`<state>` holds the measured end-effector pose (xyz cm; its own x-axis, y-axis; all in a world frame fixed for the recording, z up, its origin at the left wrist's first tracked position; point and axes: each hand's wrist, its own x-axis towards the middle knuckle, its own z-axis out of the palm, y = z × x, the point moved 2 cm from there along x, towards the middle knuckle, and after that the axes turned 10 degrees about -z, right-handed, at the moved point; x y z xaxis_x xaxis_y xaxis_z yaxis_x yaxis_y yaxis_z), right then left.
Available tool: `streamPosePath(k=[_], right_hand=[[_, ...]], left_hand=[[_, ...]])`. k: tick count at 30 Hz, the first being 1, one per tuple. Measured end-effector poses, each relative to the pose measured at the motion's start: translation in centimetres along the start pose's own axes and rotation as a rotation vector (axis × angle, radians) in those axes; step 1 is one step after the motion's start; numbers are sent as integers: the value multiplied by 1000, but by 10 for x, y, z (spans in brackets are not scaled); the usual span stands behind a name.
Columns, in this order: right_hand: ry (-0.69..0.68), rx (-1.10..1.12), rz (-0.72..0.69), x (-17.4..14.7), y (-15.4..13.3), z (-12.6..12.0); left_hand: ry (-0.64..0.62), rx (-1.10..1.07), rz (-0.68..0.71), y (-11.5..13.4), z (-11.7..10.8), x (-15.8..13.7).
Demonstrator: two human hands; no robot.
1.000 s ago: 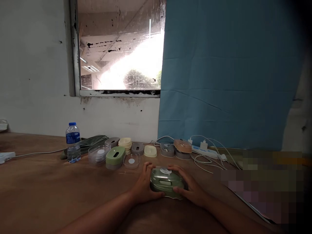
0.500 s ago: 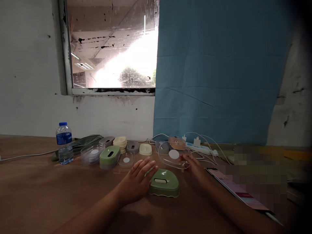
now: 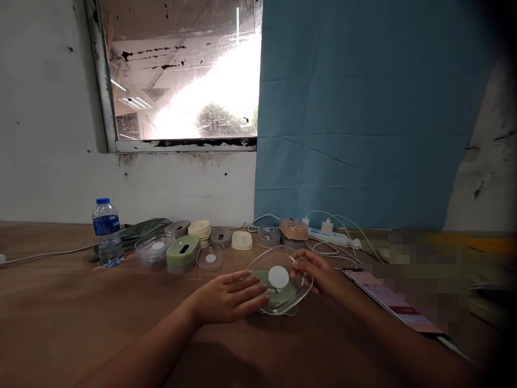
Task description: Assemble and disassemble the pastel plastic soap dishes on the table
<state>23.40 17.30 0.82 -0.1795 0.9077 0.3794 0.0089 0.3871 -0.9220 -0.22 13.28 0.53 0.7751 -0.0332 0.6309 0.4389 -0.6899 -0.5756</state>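
My right hand (image 3: 317, 272) pinches the right edge of a clear plastic cover (image 3: 297, 296) that has a white round patch near its middle. The cover is tilted in front of and over a green lid-like piece (image 3: 288, 311), which shows through it and has a wavy lower rim. My left hand (image 3: 232, 295) is stretched out flat at the left side of the green piece, its fingers extended over the cover's left edge. Whether those fingers press on the cover or the green piece I cannot tell.
Behind stand a green and grey box (image 3: 182, 254), clear covers (image 3: 155, 249), a cream stack (image 3: 200, 230), a cream lid (image 3: 242, 240) and an orange-topped box (image 3: 293, 229). A water bottle (image 3: 107, 233) is left; a phone (image 3: 398, 304) and power strip (image 3: 331, 237) are right.
My right hand has brought the clear cover down and toward me, over the green piece. My left hand has moved slightly right and turned flatter. The camera view has shifted a little.
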Motion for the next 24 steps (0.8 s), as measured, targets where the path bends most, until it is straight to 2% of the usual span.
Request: streamPosePath(k=[5,9,11,13,17,21,24], right_hand=[[26,-24,22,1,1,0],[93,49,-44,3,6,-4],[140,-62,-80,6,12,-10],[165,-279,-138,7,17,-16],[100,-658,-281,5,23,-18],[3,-825,-299,-1,22,-9],[-37,-867,-298,-5,19,-2]], left_hand=[[3,-1,-25,-4,3,-5],[-10,25,-50,-11,9,-13],[-25,74,-146,-20,13,-19],[-69,124,-268,-31,17,-27],[-247,157,-491,-52,28,-43],[-422,109,-643,-63,36,-55],[-484,79,-702,-65,39,-60]])
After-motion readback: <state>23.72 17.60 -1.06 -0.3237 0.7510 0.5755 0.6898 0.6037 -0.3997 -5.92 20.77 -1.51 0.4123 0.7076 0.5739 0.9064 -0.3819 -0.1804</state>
